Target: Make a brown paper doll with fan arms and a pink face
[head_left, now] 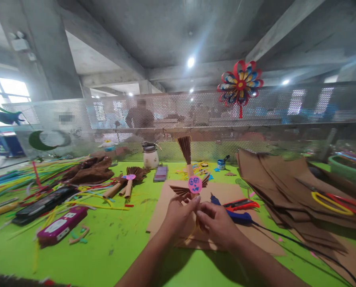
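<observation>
A brown paper figure [188, 169] stands upright in front of me, with a pink round face drawn in blue, pleated side wings and a pleated fan at its top. My left hand [180, 215] is closed round its lower part, just under the face. Against that same lower part, the curled fingers of my right hand [215, 220] are pressed together; the fingertips are partly hidden. Beneath both hands lies a sheet of brown cardboard [163, 207]. A blue hot glue gun [239, 217] rests just right of my right hand, beside red-handled pliers [242, 204].
Similar paper figures [130, 184] lie left of centre, near a phone [161, 173] and a white jar [150, 155]. A purple box [62, 225] and colourful strips [7, 179] are at left. Brown paper [273, 179] and scissors [333, 203] are right. The glue gun's cord [300, 241] crosses front right.
</observation>
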A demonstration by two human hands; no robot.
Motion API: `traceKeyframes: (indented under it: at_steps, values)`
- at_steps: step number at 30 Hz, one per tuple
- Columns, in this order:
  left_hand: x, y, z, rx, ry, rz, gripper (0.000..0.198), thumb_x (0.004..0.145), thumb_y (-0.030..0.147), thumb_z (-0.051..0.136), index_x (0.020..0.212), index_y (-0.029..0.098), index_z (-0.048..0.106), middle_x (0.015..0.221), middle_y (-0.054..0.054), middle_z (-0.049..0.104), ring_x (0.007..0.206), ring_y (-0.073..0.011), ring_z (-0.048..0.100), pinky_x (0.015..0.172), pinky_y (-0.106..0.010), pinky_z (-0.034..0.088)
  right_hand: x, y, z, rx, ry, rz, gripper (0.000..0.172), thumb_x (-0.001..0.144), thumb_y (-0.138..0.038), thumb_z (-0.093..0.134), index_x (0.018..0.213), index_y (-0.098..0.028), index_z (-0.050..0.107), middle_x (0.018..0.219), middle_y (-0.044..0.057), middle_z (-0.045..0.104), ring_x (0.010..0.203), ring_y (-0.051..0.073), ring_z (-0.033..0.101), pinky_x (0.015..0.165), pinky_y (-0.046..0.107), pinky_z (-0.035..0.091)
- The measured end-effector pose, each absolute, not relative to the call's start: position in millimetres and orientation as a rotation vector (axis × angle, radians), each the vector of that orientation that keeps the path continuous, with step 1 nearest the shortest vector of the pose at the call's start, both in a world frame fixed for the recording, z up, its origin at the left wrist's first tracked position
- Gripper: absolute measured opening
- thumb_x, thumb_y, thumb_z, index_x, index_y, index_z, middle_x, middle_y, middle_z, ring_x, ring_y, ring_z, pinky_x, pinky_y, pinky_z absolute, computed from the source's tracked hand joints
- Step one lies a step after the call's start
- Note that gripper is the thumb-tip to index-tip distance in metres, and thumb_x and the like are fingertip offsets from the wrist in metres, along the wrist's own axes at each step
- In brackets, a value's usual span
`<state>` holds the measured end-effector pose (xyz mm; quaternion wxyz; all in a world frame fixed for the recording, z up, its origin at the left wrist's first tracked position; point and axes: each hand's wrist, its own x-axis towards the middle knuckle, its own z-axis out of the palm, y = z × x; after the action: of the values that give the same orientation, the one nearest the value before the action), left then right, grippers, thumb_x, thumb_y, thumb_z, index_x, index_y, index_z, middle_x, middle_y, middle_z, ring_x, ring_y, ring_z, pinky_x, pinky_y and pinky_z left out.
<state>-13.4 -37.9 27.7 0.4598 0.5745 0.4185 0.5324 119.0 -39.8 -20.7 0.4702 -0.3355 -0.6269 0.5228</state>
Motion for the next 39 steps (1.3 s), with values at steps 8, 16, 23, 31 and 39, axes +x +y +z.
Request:
traceKeyframes:
  at_steps: [8, 16, 23, 31, 39]
  values:
    - [-20, -38, 36, 1.369, 0.918, 1.386, 0.031, 0.069, 0.036, 0.067, 0.088, 0.012, 0.070, 0.085, -0.007, 0.068, 0.087, -0.0212, 0.057, 0.081, -0.029, 0.040, 116, -47, -15, -0.807, -1.589, 1.333, 0.038, 0.075, -0.052, 0.058, 0.072, -0.015, 0.052, 0.055, -0.005, 0.047, 0.046, 0.007, 0.042, 0.044, 0.020, 0.032]
    - [-18, -35, 34, 1.292, 0.878, 1.443, 0.028, 0.069, 0.034, 0.069, 0.087, 0.014, 0.070, 0.084, -0.005, 0.067, 0.082, -0.0170, 0.055, 0.081, -0.027, 0.040, 118, -50, -10, -0.764, -1.561, 1.414, 0.038, 0.073, -0.052, 0.059, 0.071, -0.015, 0.052, 0.052, -0.006, 0.046, 0.042, 0.005, 0.038, 0.042, 0.019, 0.030]
    - [-16, -30, 46, 1.203, 0.762, 1.388, 0.023, 0.067, 0.028, 0.072, 0.084, 0.013, 0.071, 0.083, -0.006, 0.064, 0.078, -0.0136, 0.053, 0.074, -0.025, 0.042, 123, -55, 3, -0.719, -1.633, 1.408, 0.041, 0.072, -0.056, 0.058, 0.069, -0.016, 0.051, 0.051, -0.006, 0.045, 0.042, 0.007, 0.040, 0.042, 0.020, 0.032]
    - [-9, -28, 56, 1.116, 0.720, 1.391, 0.020, 0.061, 0.025, 0.076, 0.076, 0.014, 0.069, 0.075, -0.002, 0.061, 0.070, -0.0093, 0.053, 0.067, -0.020, 0.042, 128, -57, 11, -0.760, -1.685, 1.265, 0.040, 0.073, -0.055, 0.056, 0.068, -0.015, 0.055, 0.053, -0.003, 0.049, 0.046, 0.009, 0.044, 0.044, 0.021, 0.036]
    - [-5, -14, 38, 0.984, 0.589, 1.369, 0.022, 0.063, 0.023, 0.075, 0.080, 0.013, 0.067, 0.072, -0.001, 0.064, 0.066, -0.0085, 0.059, 0.066, -0.020, 0.047, 148, -43, 11, -0.920, -1.552, 0.574, 0.028, 0.081, -0.041, 0.053, 0.077, -0.015, 0.063, 0.079, 0.006, 0.061, 0.074, 0.016, 0.056, 0.065, 0.027, 0.044]
